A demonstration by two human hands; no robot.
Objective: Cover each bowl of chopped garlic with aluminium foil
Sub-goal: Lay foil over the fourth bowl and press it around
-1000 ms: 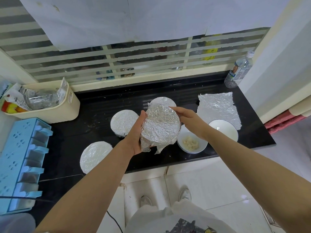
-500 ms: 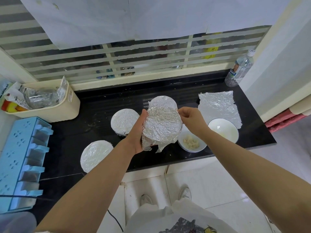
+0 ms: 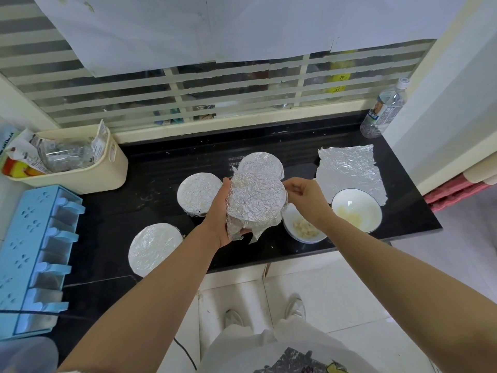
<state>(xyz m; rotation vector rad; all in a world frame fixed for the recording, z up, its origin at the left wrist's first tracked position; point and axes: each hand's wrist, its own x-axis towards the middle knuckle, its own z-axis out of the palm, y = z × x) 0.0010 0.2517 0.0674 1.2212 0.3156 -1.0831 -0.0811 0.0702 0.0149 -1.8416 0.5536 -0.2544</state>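
One foil-wrapped round bowl (image 3: 255, 203) was held above the black bench (image 3: 150, 184), left hand (image 3: 220, 214) gripping its side, right hand (image 3: 304, 195) fingers apparently pinching rim foil; the loose lower flaps wanted pressing snug.

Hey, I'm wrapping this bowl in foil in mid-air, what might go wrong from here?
The silver foil-wrapped round bowl sits tilted in the left hand, its lower foil flaps loose; it might slip or spill garlic. The right hand pinches foil at the rim; a hard pull may tear it. Only one flat silver foil sheet shows for the open white garlic bowl and the dark-rimmed white bowl.
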